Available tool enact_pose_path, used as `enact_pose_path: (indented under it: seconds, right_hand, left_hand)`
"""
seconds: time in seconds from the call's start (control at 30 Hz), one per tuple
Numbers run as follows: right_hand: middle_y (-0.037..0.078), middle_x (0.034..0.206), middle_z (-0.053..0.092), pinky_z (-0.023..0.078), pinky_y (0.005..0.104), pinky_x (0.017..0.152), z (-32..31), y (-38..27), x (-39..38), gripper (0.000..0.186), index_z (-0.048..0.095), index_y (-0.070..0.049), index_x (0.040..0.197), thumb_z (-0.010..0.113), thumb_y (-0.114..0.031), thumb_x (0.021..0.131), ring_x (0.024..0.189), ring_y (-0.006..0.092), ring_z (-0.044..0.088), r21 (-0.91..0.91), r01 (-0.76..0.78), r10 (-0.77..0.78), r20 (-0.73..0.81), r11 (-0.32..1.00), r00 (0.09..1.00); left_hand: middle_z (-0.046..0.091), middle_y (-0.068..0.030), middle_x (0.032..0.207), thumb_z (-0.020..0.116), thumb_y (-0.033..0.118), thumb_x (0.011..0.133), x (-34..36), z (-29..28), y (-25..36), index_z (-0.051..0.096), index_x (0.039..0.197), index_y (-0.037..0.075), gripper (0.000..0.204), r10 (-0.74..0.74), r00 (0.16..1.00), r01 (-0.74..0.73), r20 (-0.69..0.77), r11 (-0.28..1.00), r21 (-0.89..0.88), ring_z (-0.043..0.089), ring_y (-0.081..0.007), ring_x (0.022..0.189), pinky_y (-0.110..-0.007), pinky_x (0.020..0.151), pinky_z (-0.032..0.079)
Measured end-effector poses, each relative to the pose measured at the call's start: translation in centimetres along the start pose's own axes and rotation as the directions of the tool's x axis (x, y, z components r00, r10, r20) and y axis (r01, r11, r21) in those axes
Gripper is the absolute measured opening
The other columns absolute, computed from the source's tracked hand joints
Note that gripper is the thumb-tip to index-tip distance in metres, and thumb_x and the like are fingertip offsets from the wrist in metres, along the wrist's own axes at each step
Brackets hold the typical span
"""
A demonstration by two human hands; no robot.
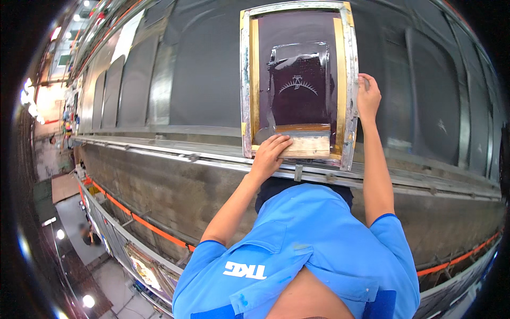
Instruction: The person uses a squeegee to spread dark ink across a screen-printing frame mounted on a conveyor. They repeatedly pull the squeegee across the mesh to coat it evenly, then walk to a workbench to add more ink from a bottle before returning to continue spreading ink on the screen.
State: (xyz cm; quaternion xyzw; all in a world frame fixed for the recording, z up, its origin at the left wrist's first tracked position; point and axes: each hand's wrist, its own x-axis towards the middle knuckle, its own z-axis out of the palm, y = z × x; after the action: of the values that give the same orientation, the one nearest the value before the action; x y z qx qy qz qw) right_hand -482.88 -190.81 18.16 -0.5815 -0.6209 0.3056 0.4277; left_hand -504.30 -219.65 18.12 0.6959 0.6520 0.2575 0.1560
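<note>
A screen-printing frame (pixel 246 80) with a metal rim lies across the long table in front of me. Its dark purple mesh (pixel 300 109) carries a pale arched, spiky design, and wet-looking ink shines around it. Yellowish tape runs down both inner sides. At the near end of the mesh sits a squeegee with a wooden handle (pixel 311 146). My left hand (pixel 271 153) is closed over the left end of that handle. My right hand (pixel 369 98) grips the frame's right side, with the fingertips at its outer edge.
Dark grey sheet pieces (pixel 204 69) lie along the table on both sides of the frame. A metal rail (pixel 133 149) follows the table's near edge, in front of my waist. Behind me runs an orange strip (pixel 154 228) on another long structure. A distant person (pixel 89 236) is at far left.
</note>
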Motion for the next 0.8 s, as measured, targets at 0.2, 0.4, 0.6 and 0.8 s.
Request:
enact_pose_path:
  seconds: [0.2, 0.4, 0.6, 0.8]
  right_hand:
    - [0.018, 0.093, 0.071, 0.051, 0.0391, 0.080, 15.0, -6.3, -6.9, 0.019, 0.069, -0.009, 0.106, 0.062, -0.023, 0.096, 0.090, 0.0307, 0.070, 0.032, 0.004, -0.005, 0.019, 0.999, 1.000]
    - [0.012, 0.061, 0.059, 0.044, 0.0393, 0.058, 25.4, -10.9, -12.3, 0.018, 0.069, -0.011, 0.104, 0.063, -0.025, 0.095, 0.056, 0.0229, 0.057, 0.072, 0.003, -0.005, 0.021, 0.997, 1.000]
    - [0.012, 0.057, 0.056, 0.042, 0.0401, 0.055, 30.4, -12.5, -14.7, 0.019, 0.069, -0.012, 0.105, 0.062, -0.026, 0.095, 0.051, 0.0237, 0.055, 0.112, 0.006, -0.007, 0.005, 0.994, 1.000]
    - [0.017, 0.066, 0.064, 0.048, 0.0455, 0.065, 31.4, -12.8, -15.0, 0.022, 0.067, -0.012, 0.106, 0.064, -0.031, 0.093, 0.066, 0.0374, 0.065, 0.060, 0.021, -0.022, 0.010, 0.998, 1.000]
  left_hand:
    - [0.065, -0.0101, 0.129, 0.074, 0.002, 0.063, -5.5, -10.3, -12.5, 0.063, 0.128, 0.009, 0.067, -0.158, 0.987, 0.156, -0.030, 0.986, -0.063, 0.060, -0.0340, 0.112, -0.043, 0.098, 0.048]
    - [0.063, -0.0029, 0.135, 0.069, -0.002, 0.066, -8.2, -16.6, -20.1, 0.065, 0.129, 0.016, 0.065, -0.087, 0.995, 0.084, 0.043, 0.993, 0.082, 0.057, -0.0275, 0.119, -0.041, 0.095, 0.046]
    - [0.066, -0.0049, 0.130, 0.060, -0.011, 0.067, -10.2, -20.8, -26.3, 0.068, 0.124, 0.015, 0.063, 0.017, 0.972, -0.033, 0.233, 0.997, 0.064, 0.057, -0.0284, 0.123, -0.040, 0.097, 0.047]
    - [0.073, -0.0120, 0.112, 0.056, -0.012, 0.070, -12.7, -26.2, -29.6, 0.071, 0.116, 0.008, 0.052, -0.387, 0.918, 0.396, 0.082, 0.903, -0.167, 0.069, -0.0238, 0.103, -0.033, 0.090, 0.052]
